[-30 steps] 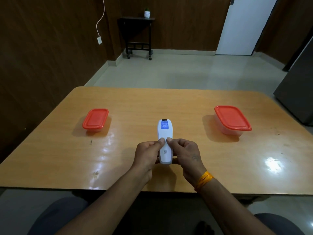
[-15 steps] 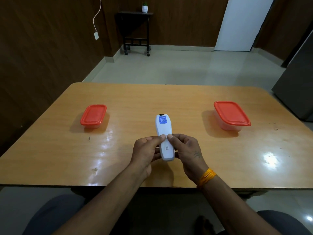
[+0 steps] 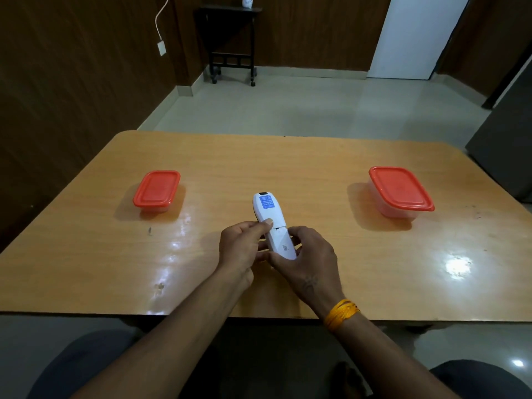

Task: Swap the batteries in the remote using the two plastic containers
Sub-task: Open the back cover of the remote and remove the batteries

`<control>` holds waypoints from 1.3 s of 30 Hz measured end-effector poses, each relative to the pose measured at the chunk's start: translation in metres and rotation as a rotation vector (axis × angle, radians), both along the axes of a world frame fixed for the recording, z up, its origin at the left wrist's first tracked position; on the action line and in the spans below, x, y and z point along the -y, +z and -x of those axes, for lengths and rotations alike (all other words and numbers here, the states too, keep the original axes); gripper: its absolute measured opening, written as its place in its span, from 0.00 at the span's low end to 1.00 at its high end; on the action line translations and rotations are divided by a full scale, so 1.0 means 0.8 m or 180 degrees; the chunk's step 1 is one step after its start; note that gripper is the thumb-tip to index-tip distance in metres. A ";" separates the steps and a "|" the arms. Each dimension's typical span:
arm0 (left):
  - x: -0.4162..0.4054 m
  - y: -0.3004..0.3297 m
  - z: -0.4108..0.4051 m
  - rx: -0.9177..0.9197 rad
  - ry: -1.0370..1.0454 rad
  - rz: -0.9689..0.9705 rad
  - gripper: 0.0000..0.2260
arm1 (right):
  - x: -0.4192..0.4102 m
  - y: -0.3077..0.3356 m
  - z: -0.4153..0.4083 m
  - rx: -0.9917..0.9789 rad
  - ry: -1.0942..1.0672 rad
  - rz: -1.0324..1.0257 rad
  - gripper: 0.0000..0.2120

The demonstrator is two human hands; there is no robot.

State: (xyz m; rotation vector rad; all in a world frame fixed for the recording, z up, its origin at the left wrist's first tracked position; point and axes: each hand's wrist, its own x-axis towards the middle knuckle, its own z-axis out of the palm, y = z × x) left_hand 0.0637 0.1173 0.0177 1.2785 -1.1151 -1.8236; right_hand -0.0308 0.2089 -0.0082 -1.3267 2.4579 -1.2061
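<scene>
A white remote (image 3: 272,220) with a blue label on its back is held back side up over the middle of the wooden table (image 3: 288,159). My left hand (image 3: 240,249) grips its left side, thumb pressed on the back just above the battery cover seam. My right hand (image 3: 311,260) cups the lower end from the right and below. Two clear plastic containers with red lids stand shut: a small one (image 3: 156,189) at the left, a larger one (image 3: 400,189) at the right. No batteries show.
A dark cabinet (image 3: 506,156) stands close to the table's right far corner. Beyond the table lie a tiled floor, a small black side table (image 3: 230,38) by the wood-panelled wall and a white door (image 3: 414,36). My knees sit under the table's near edge.
Both thumbs met on the remote's back before. Now my right hand has slid down around the lower end, and my left thumb stays near the cover seam. The remote tilted slightly left.
</scene>
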 end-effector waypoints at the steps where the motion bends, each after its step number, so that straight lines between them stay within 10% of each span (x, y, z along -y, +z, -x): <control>1: 0.001 0.000 0.001 -0.0004 -0.0021 0.0007 0.09 | 0.000 0.000 0.000 0.0024 -0.0050 0.0024 0.23; 21: 0.030 -0.026 0.003 0.0702 -0.0268 0.0191 0.10 | -0.002 -0.018 0.064 -0.0138 -0.0677 -0.0220 0.25; 39: 0.021 -0.021 -0.015 0.1972 -0.0495 0.1985 0.03 | -0.008 -0.014 0.051 -0.0486 -0.0673 -0.0306 0.24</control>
